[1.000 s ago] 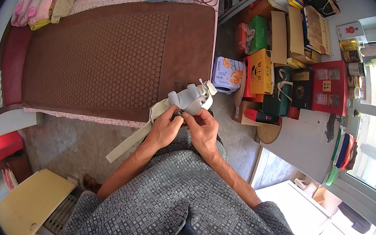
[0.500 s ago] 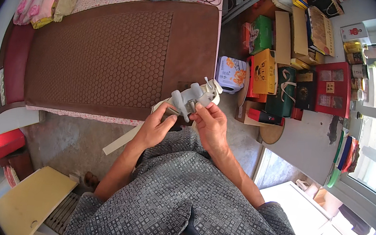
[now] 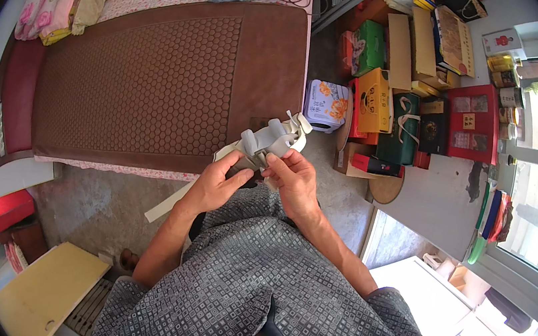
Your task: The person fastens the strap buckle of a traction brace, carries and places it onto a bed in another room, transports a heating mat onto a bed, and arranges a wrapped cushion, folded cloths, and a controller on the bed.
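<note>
Pinching a grey-white device [image 3: 260,141], left hand [image 3: 214,186] and right hand [image 3: 296,185] gripping it, pale strap [image 3: 167,204] partly hidden

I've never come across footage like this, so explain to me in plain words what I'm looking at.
There is no machine here: the work is done by a person's bare left hand and right hand. The view comes from the left of two fisheye cameras worn on the head, looking down, so straight edges bend near the rim.

Both hands hold a pale grey and cream strapped object; what it is, I can't tell. A flat cream strap slants down beside the left hand.

Beyond, a brown mat with a honeycomb pattern lies over a pink floral sheet, with folded pink and tan textiles at the upper left.
</note>
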Available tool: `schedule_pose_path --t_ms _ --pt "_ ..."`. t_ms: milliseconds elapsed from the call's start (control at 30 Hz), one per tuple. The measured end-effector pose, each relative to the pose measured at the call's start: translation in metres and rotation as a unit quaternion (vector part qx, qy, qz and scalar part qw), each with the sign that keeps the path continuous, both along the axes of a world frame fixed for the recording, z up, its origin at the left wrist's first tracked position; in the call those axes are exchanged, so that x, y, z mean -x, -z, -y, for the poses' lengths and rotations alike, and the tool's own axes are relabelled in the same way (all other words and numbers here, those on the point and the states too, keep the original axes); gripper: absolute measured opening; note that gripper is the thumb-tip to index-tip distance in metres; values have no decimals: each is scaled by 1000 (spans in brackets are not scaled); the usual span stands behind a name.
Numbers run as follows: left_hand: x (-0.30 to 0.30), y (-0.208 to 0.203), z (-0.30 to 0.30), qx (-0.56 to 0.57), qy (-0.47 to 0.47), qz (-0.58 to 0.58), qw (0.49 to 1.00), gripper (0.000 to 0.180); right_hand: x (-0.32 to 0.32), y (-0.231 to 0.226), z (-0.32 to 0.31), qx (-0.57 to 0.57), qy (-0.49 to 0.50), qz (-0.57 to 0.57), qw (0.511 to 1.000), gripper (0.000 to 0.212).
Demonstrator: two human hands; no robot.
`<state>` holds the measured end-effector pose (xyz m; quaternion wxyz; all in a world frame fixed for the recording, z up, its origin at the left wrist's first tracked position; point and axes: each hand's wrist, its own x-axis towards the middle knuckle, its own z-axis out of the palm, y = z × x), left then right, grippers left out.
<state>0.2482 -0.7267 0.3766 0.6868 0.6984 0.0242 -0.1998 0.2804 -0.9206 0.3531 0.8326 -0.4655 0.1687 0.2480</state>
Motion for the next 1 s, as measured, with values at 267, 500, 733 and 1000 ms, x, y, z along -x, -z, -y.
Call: schedule_pose_path --t_ms 267,500,733,1000 --pt "2 4 -3 -3 16 -1 1000 41 0 -4 -1 -15 -4 4 1000 13" --pt "1 3 -8 92 29 -104 990 25 -1 -9 -1 -66 25 -22 997 10" --pt "2 6 -8 153 16 -21 988 16 -9 -4 11 -136 74 -19 988 6" --pt "1 10 -9 161 3 -4 987 15 -11 -7 13 -127 65 -18 990 6"
